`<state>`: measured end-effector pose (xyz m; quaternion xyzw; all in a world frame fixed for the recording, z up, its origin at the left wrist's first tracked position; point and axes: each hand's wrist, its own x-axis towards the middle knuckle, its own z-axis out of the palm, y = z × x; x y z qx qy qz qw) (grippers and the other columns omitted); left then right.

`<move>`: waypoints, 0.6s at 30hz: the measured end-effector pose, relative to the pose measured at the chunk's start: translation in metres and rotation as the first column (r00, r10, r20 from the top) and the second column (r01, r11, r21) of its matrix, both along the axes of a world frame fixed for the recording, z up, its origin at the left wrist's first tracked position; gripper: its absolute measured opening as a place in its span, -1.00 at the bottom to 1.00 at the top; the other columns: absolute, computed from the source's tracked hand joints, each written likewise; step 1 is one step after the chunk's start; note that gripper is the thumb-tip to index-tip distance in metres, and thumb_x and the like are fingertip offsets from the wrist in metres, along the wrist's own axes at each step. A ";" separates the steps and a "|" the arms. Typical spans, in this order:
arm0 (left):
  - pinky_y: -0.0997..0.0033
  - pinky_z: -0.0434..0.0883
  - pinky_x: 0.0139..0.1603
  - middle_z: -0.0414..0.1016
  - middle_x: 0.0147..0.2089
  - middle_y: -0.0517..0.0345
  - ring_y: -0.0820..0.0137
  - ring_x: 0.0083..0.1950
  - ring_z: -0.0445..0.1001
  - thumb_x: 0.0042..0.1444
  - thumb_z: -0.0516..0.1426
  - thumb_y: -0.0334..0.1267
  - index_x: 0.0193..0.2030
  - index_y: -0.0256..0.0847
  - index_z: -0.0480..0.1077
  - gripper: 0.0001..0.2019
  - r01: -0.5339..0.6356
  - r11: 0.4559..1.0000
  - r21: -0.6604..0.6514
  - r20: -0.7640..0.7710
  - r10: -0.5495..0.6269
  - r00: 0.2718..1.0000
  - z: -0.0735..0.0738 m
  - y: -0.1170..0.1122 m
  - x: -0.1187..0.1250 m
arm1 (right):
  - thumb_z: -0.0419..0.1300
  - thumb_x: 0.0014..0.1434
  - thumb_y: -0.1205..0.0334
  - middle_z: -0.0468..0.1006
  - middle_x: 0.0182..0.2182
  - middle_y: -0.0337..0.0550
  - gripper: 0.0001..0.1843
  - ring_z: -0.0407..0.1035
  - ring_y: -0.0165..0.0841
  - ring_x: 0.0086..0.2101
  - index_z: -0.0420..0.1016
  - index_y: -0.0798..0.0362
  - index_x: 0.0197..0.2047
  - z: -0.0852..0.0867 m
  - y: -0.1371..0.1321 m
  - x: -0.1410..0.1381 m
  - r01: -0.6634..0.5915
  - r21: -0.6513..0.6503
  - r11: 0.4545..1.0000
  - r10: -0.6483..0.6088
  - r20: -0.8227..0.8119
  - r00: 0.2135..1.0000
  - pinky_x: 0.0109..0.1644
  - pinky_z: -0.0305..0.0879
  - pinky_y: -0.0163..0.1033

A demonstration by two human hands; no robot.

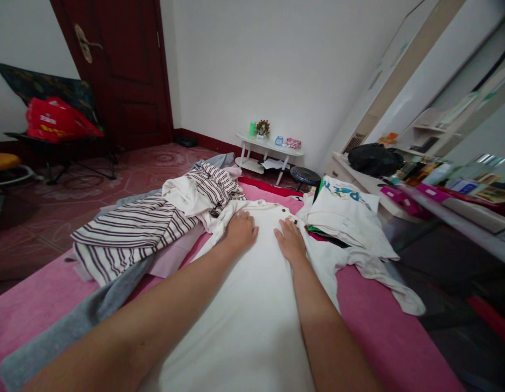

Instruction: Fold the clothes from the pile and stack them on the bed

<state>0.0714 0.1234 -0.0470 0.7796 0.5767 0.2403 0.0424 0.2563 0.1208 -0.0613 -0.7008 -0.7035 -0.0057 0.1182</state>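
Observation:
A white long-sleeved top (252, 305) with small buttons near its neck lies spread out on the pink bed cover (383, 332). My left hand (242, 230) rests flat on its upper left part, fingers stretched toward the collar. On the upper right part, beside the buttons, lies my right hand (291, 239), palm down with the thumb apart. Neither hand grips anything. One sleeve of the top reaches out to the right over the bed; the other side is partly hidden behind my left arm.
To the left, a striped garment (133, 231) lies over grey and pale clothes. A stack of folded white shirts (344, 209) sits at the right. Beyond the bed stand a low white table (268, 146) and a round stool (305, 175); a cluttered dresser (358, 177) flanks the right.

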 end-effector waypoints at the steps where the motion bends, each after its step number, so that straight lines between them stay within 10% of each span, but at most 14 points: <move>1: 0.22 0.23 0.20 0.47 0.03 -0.15 0.16 0.11 0.38 0.17 0.05 -0.25 -0.10 -0.33 0.47 -0.73 0.010 1.000 -0.004 0.014 -0.010 1.000 0.003 0.004 0.003 | -0.09 0.33 0.10 0.06 0.33 0.03 -0.45 -0.11 -0.21 0.31 0.14 0.15 0.32 0.000 0.000 0.000 0.000 0.007 1.000 0.000 -0.005 1.000 0.34 -0.19 -0.12; 10: 0.26 0.37 0.04 0.50 0.00 -0.03 0.24 0.05 0.45 0.23 0.00 -0.43 0.06 -0.16 0.41 -0.68 -0.034 0.995 -0.095 -0.005 0.034 0.999 0.036 0.086 0.018 | -0.05 0.32 0.10 0.07 0.33 -0.03 -0.47 -0.09 -0.27 0.30 0.19 0.10 0.29 0.001 0.000 0.003 -0.004 0.014 1.000 0.005 -0.062 0.998 0.34 -0.19 -0.17; 18: 0.08 0.43 -0.01 0.38 0.07 -0.02 0.26 0.01 0.42 0.24 0.10 -0.17 0.07 -0.27 0.33 -0.68 -0.079 0.958 -0.277 -0.144 0.040 0.989 0.041 0.102 0.020 | -0.05 0.31 0.10 0.09 0.32 -0.05 -0.47 -0.08 -0.26 0.30 0.20 0.10 0.28 0.001 -0.001 0.003 -0.009 0.028 1.000 0.011 -0.059 0.998 0.34 -0.18 -0.19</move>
